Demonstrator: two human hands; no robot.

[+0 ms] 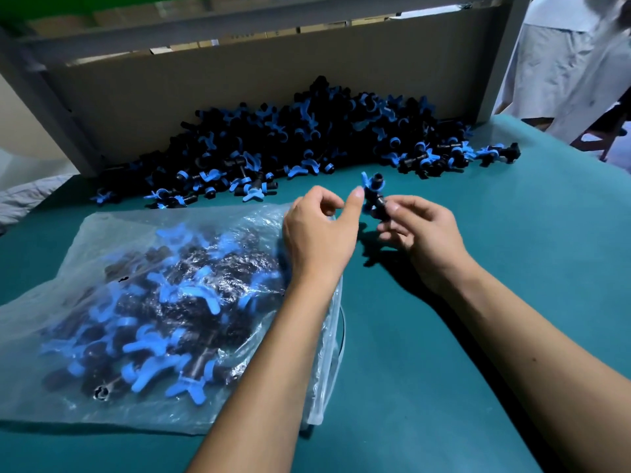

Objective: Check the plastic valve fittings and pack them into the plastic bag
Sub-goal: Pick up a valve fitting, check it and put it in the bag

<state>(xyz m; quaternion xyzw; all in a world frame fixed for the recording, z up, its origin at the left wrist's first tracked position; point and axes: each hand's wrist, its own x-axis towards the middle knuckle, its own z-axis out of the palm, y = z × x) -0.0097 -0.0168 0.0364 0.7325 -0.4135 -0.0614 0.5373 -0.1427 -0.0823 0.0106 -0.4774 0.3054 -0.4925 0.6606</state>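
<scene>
A: Step?
B: Checking. Right hand (421,233) pinches one valve fitting (375,196) between thumb and fingers, held up above the surface (478,302), about mid-width, just in front of the loose pile.
A: Left?
B: Left hand (321,230) is right beside it, thumb raised toward the fitting's blue handle, other fingers loosely curled. Can't tell if the thumb touches. Holds nothing that I can see.
A: Bag?
B: Plastic bag (112,240) lies flat on the near-left part of the surface, already well filled with fittings. Its mouth seems to face right, under the left forearm.
A: Pile?
B: Pile of fittings (290,145) along the far edge, against a cardboard sheet (205,87). Plenty left.
A: Next?
B: My guess: finish the look-over, maybe turn the handle, then carry it left and slip it in. Mouth looks slack, so the left hand likely needs to hold it open.
</scene>
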